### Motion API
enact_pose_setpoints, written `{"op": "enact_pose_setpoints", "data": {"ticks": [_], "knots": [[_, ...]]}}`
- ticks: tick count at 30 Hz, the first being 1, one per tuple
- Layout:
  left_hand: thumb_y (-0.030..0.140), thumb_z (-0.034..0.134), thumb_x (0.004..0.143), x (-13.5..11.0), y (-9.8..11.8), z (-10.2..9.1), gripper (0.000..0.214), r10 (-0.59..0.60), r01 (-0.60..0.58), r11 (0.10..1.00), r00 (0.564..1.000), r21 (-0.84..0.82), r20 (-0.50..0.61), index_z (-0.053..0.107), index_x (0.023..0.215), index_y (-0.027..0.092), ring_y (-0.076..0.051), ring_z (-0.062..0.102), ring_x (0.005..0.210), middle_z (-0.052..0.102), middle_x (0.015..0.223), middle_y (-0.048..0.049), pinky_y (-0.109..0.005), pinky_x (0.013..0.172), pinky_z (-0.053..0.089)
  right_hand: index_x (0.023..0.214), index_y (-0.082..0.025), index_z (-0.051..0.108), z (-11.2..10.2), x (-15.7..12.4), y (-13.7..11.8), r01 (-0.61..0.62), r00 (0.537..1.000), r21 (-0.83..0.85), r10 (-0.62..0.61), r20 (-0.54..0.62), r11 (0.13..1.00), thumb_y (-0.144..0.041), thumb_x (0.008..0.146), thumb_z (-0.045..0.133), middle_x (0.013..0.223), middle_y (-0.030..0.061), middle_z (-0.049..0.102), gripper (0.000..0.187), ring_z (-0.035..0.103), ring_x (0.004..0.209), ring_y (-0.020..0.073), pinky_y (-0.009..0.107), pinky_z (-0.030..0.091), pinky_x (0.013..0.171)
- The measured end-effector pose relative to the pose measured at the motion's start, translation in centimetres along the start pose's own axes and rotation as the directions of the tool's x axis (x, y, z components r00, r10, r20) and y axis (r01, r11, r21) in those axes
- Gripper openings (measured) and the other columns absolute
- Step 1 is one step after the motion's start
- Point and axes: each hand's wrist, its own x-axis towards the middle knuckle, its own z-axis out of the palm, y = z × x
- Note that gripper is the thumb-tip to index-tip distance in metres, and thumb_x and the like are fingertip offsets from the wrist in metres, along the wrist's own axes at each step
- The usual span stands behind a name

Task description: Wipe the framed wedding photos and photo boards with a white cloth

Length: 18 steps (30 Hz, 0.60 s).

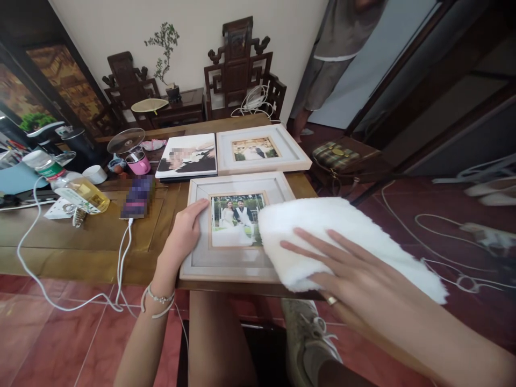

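Note:
A white picture frame [196, 261] with a photo of two people lies at the table's front edge. My left hand [182, 232] grips its left side, fingers over the border; a bracelet is on that wrist. A fluffy white cloth [363, 220] covers the frame's right part and hangs beyond it. Spread over the cloth, my right hand [330, 263] holds it against the frame; a ring shows on one finger. Behind lie a second picture frame [292, 148] with a photo and, left of it, a white-edged photo album or panel [193, 156].
On the wooden table [149, 263] at left are a phone [137, 196] on a cable, a bottle of yellow liquid [80, 191] and a pink mug [137, 162]. Carved chairs [237, 64] stand behind. A person [334, 64] stands at back right, near a plaid bag [334, 156].

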Motion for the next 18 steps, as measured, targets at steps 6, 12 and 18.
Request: {"op": "enact_pose_setpoints", "data": {"ticks": [6,12,18], "knots": [[0.003,0.04,0.088,-0.1,0.1,0.3,0.043,-0.049,0.047,0.998,0.997,-0.03,-0.058,0.065,0.12,0.012,-0.022,0.061,0.123,0.066,0.128,-0.0121,-0.04,0.11,0.045,0.07,-0.023,0.07,1.4,2.1,-0.9,0.121,0.992,0.124,-0.116,-0.048,0.985,-0.004,0.066,0.05,0.14,0.0077,0.056,0.027,0.041,0.137,0.0279,0.058,0.029,0.114],[0.01,0.043,0.091,-0.2,0.7,-0.2,0.037,-0.131,0.125,0.983,0.991,-0.137,-0.033,0.066,0.12,0.013,-0.023,0.062,0.12,0.066,0.128,-0.0113,-0.041,0.107,0.047,0.069,-0.021,0.07,4.1,7.1,-6.5,0.348,0.888,0.124,-0.285,-0.361,0.929,-0.012,0.085,0.053,0.127,0.0086,0.066,0.025,0.053,0.127,0.0278,0.054,0.039,0.109],[0.013,0.048,0.09,-0.3,0.6,-0.5,0.037,-0.113,0.11,0.983,0.994,-0.148,-0.006,0.064,0.123,0.014,-0.025,0.06,0.123,0.064,0.131,-0.0118,-0.042,0.108,0.046,0.065,-0.017,0.065,5.3,8.3,-8.8,0.316,0.866,0.007,-0.285,-0.41,0.949,-0.016,0.089,0.055,0.108,0.0174,0.073,0.026,0.067,0.104,0.0271,0.044,0.053,0.096]]}}
